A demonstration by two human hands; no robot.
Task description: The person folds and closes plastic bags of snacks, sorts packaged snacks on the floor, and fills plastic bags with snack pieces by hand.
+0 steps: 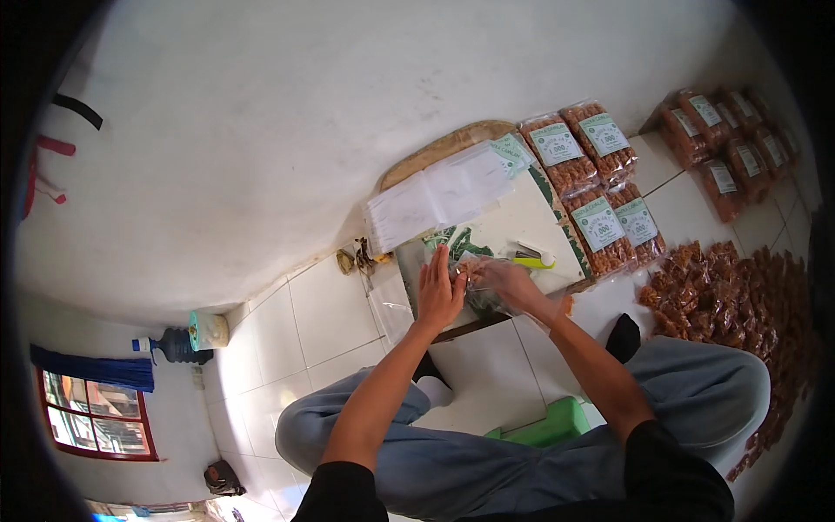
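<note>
Over the front of a low board, a clear plastic bag with brown snack pieces lies between my hands. My left hand rests at the bag's left side, fingers apart and pointing up. My right hand is blurred by motion at the bag's right side; its fingertips are smeared. Just beyond it on the board lies a yellow-green stapler. A stack of clear empty bags covers the board's far left part, with printed green labels at its upper right end.
Labelled snack packs stand along the board's right edge, and more packs are piled at the far right. Many small filled bags cover the floor to the right. A green stool sits between my legs. A water jug is far left.
</note>
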